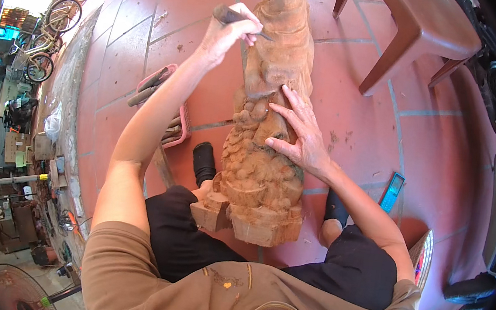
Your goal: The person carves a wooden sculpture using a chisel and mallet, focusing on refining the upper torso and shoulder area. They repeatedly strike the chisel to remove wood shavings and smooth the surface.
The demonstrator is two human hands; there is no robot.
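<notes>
A long wooden carving (263, 184) lies on the floor between my legs. Its near end is a blocky base, its middle is covered in rounded, knobbly relief, and its far part has smooth folds. Near the far part, my left hand (227, 37) is closed around a carving chisel (225, 14). The dark handle sticks out above the fist, and the thin blade points right at the wood; whether its tip touches cannot be made out. My right hand (306, 138) rests on the carving's middle with fingers spread, holding nothing.
Left of the carving sits a pink basket (185, 128) of wooden-handled tools. A brown plastic chair (424, 31) stands at the far right. On the tiled floor (360, 137) lies a blue phone (392, 193). Bicycles (62, 17) and clutter line the left, with a fan (15, 291) at lower left.
</notes>
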